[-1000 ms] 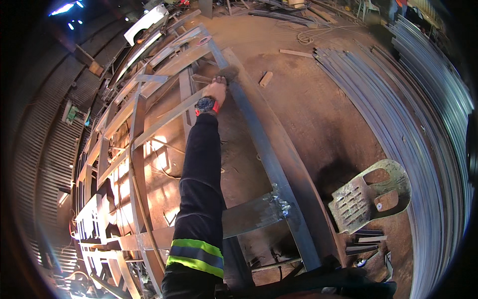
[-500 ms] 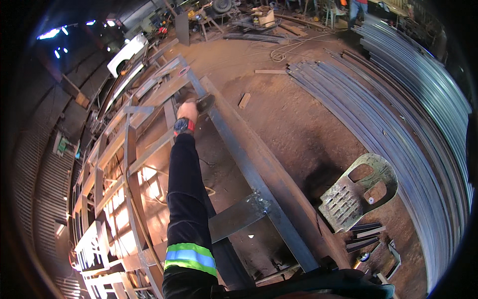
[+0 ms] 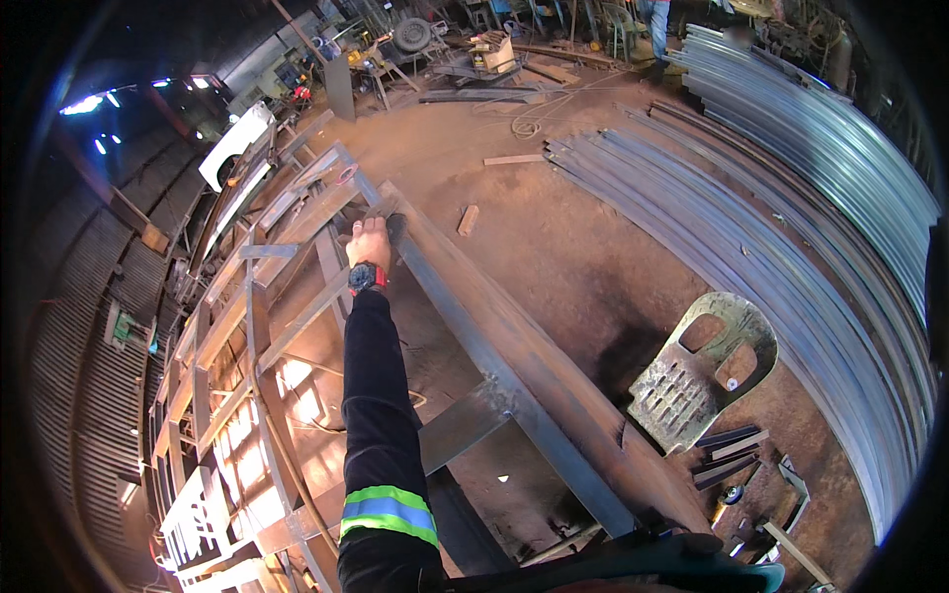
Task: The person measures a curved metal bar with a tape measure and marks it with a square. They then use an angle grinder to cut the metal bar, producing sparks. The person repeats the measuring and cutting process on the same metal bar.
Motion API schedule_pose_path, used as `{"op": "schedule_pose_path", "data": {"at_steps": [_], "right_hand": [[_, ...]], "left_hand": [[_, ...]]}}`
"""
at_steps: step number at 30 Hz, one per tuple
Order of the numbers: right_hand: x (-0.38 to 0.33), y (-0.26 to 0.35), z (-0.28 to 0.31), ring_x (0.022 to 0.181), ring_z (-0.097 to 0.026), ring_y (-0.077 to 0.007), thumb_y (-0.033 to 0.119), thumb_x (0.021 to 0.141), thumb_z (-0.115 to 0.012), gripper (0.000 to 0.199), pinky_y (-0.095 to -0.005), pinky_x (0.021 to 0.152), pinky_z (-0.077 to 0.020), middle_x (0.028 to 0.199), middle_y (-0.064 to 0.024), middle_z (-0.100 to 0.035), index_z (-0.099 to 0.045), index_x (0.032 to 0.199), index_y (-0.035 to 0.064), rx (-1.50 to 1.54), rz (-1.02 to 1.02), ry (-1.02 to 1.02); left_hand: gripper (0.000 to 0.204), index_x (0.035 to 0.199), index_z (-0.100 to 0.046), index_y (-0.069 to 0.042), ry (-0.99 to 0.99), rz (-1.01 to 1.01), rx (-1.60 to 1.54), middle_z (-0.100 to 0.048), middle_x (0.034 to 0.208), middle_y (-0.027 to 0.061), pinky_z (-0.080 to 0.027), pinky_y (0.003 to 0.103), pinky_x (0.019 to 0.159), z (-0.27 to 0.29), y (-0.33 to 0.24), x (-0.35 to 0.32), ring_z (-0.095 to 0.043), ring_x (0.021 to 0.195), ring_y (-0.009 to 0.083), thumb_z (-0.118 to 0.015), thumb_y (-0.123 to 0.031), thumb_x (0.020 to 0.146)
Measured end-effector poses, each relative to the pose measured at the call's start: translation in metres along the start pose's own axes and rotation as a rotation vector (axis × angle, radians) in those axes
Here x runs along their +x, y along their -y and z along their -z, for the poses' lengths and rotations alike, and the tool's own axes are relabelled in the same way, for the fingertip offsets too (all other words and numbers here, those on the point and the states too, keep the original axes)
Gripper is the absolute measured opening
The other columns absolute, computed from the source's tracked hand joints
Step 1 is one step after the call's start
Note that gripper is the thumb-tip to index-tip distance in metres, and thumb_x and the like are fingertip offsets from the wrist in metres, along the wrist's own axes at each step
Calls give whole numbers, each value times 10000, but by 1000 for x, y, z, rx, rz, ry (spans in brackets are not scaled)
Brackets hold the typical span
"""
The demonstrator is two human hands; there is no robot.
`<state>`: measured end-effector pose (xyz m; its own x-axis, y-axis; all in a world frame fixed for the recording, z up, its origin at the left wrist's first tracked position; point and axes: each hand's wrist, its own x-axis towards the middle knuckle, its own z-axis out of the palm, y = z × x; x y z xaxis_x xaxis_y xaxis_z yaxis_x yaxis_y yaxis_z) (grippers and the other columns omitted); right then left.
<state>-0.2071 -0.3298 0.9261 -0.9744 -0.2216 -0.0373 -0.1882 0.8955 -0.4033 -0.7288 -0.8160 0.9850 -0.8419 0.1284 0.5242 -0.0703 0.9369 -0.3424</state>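
My left hand (image 3: 368, 241) reaches forward from a dark sleeve with a reflective band (image 3: 389, 516), a watch (image 3: 367, 277) at its wrist. Its fingers are closed at the edge of a dark flat piece (image 3: 396, 227), whose exact kind I cannot make out. That piece lies against the long steel bar (image 3: 460, 326) of a welded frame. A cross plate (image 3: 463, 427) joins this bar nearer to me at a rough weld. Beside the bar runs a wide rusty steel beam (image 3: 534, 341). My right hand is out of view.
A worn plastic chair piece (image 3: 657, 400) lies on the dirt floor at right, near an angle grinder (image 3: 730, 496) and metal offcuts. Long steel bars (image 3: 692, 212) and corrugated sheets (image 3: 791, 119) are stacked beyond. A small wood block (image 3: 469, 219) lies past the beam. Another person (image 3: 656, 30) stands far back.
My left hand sits slightly lower in view, and the dark piece beside it has tilted from jutting rightward to standing more upright. The whole view has shifted a little.
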Motion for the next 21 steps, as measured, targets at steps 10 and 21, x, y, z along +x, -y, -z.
{"op": "schedule_pose_path", "data": {"at_steps": [10,21], "right_hand": [[-8,6,-5,1048,-633,-381,517,808,-706,597,-492,898,-516,1124,-200,-633,-647,1090,-6,20,-6,14],[-46,20,12,1001,-664,-342,431,823,-724,599,-468,863,-538,1112,-201,-634,-613,1165,-48,187,31,46]], "left_hand": [[194,999,-729,-183,-241,3,-122,-724,1087,56,-570,458,812,-70,54,-19,-677,995,330,-547,-174,932],[314,1213,-709,2,-454,-66,-857,-717,1213,147,-538,327,950,309,-56,-58,-686,1094,209,-573,-230,1050]]}}
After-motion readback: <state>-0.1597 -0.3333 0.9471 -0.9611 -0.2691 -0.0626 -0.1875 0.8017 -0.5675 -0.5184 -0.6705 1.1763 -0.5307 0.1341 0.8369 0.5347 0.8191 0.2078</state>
